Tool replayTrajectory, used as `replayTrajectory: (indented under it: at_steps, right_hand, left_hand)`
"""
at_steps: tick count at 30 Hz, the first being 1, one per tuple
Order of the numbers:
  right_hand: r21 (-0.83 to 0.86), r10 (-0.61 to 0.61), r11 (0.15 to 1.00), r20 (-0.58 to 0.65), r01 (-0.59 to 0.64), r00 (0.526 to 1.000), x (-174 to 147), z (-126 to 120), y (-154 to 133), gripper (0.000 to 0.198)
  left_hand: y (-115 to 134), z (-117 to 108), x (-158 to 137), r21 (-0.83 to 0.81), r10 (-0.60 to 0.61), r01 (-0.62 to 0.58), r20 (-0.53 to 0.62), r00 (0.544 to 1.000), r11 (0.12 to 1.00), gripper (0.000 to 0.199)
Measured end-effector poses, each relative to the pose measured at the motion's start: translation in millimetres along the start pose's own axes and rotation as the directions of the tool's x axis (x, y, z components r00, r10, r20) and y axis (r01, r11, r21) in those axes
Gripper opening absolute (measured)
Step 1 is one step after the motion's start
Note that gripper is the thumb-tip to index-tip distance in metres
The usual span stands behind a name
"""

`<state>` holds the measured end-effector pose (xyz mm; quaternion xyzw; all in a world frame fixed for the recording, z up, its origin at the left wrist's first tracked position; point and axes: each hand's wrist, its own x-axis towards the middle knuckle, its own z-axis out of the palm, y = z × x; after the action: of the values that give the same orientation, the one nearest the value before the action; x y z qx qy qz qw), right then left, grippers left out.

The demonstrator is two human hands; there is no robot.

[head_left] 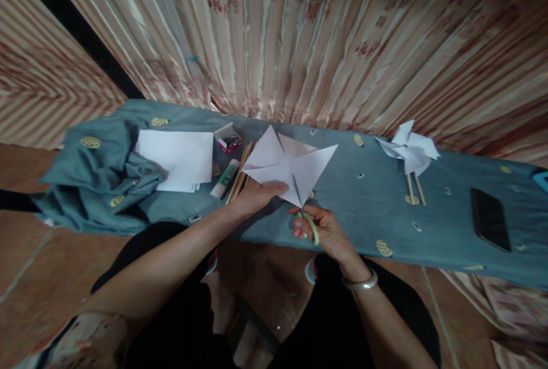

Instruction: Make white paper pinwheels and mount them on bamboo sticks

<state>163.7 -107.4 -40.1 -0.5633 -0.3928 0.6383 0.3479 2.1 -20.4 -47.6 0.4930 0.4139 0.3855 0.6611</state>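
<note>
A square of white paper (265, 155) with slits running in from its corners is held above the cloth. My left hand (261, 193) is closed on its near left edge, thumb lying on top. In my right hand (321, 226) is a pair of scissors (311, 227) with pale green handles, fingers through the loops. The blades lie along a slit at the paper's near corner, partly hidden by the paper. Left of the paper are several thin wooden sticks (240, 172) and a glue stick (225, 178).
A stack of white paper (177, 158) lies at the left beside an open small box (229, 138) of dark metal bits. To the right are a paper pinwheel (409, 147) on wooden sticks and a dark phone (490, 219). A teal cloth (355, 215) covers the narrow table before a curtain (291, 44).
</note>
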Motion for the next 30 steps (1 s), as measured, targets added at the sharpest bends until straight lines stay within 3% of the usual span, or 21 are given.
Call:
replayTrajectory:
  at_steps: [12,19,30]
  right_hand:
    - [-0.031,-0.046,0.998,0.027,0.047,0.999,0.6,-2.5,1.1,0.051]
    - [-0.007,-0.007,1.0,0.016,0.007,1.0,-0.6,-1.8,-2.4,0.055]
    - [-0.03,-0.038,0.999,0.014,0.039,0.999,0.2,-2.9,-1.7,0.056]
  left_hand:
    - [-4.4,-0.4,-2.1,0.017,-0.035,0.035,-0.05,0.998,0.999,0.023]
    - [-0.5,1.6,-6.5,0.012,-0.067,0.067,0.012,0.998,0.998,0.022]
    - [-0.6,1.5,-6.0,0.002,-0.056,0.056,-0.014,0.998,0.998,0.027]
